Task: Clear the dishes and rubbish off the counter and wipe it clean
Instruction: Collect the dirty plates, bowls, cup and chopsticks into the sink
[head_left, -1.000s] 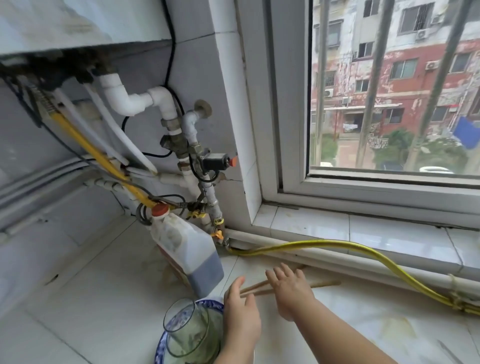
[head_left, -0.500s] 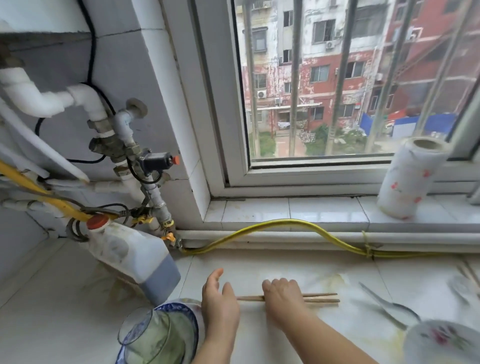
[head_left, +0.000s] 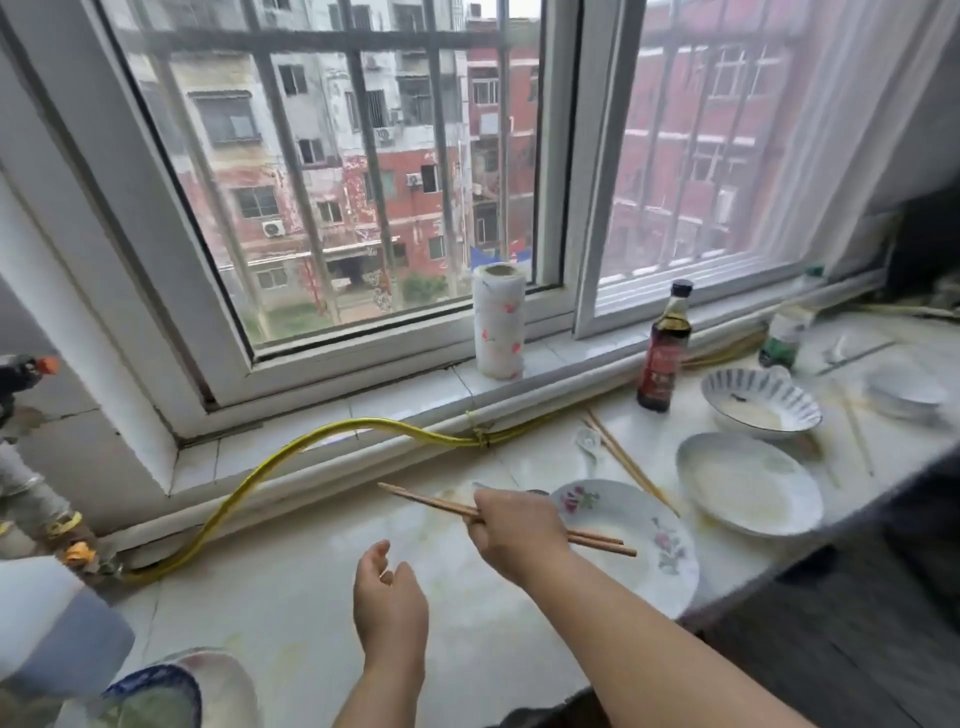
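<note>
chopsticks (head_left: 431, 501) now off the counter (head_left: 291, 582), right hand (head_left: 514, 530) tight around them, left hand (head_left: 389, 597) slack

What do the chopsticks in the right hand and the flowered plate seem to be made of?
The chopsticks in the right hand: probably bamboo or wood, matte tan. The flowered plate: likely glazed ceramic, glossy white with pink flower prints; melamine is possible.

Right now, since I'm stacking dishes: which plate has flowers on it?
The flowered plate under the chopsticks in the right hand; the other plate beside it is plain white.
</note>
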